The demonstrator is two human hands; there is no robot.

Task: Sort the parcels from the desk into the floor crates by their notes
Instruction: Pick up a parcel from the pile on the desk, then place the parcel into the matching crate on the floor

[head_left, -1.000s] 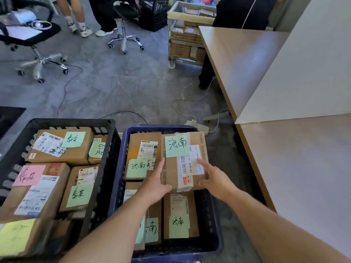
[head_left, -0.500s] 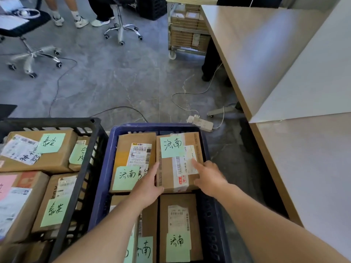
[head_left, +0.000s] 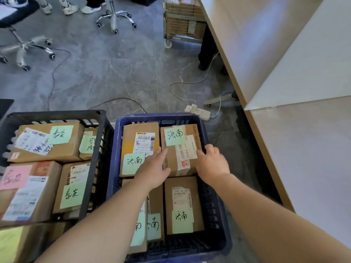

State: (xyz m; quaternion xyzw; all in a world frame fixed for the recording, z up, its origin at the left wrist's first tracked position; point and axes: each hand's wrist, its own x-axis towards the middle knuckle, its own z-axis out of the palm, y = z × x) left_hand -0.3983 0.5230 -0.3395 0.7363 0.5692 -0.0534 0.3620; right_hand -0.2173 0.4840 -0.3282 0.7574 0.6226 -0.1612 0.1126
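Cardboard parcel [head_left: 180, 149], green-noted, sat in the far right corner of the blue crate [head_left: 116, 149], the left hand [head_left: 153, 168] pressing straight fingers against its left side, the right hand [head_left: 213, 165] curling fingers over its right edge. The black crate [head_left: 95, 158] at left looked full too; little sorting seemed left.

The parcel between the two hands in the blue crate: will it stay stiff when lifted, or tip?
Probably stiff: the parcel is a taped cardboard box with square edges. Likely no tipping: it looks low and flat. Its green note might peel if rubbed.
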